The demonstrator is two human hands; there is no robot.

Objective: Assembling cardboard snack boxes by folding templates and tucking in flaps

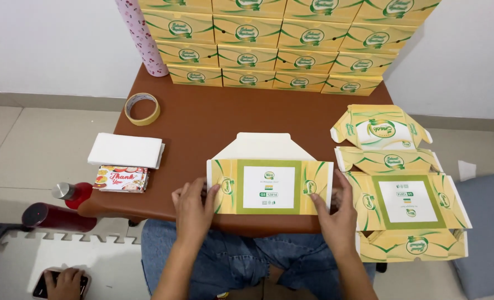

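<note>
A flat yellow-and-green cardboard box blank (269, 186) lies at the near edge of the brown table (202, 119), its white flap pointing away from me. My left hand (194, 208) presses on its left end panel, fingers spread over the fold. At the right end panel, my right hand (336, 214) grips the edge. Both hands touch the same blank.
Several folded yellow boxes (275, 47) are stacked against the wall. A pile of unfolded blanks (400, 183) lies at right. A tape roll (142, 108), white paper stack (126, 150), printed cards (122, 179), pink tube (141, 36) and red bottles (58, 216) sit left. Another person's hand (63, 282) holds a phone on the floor.
</note>
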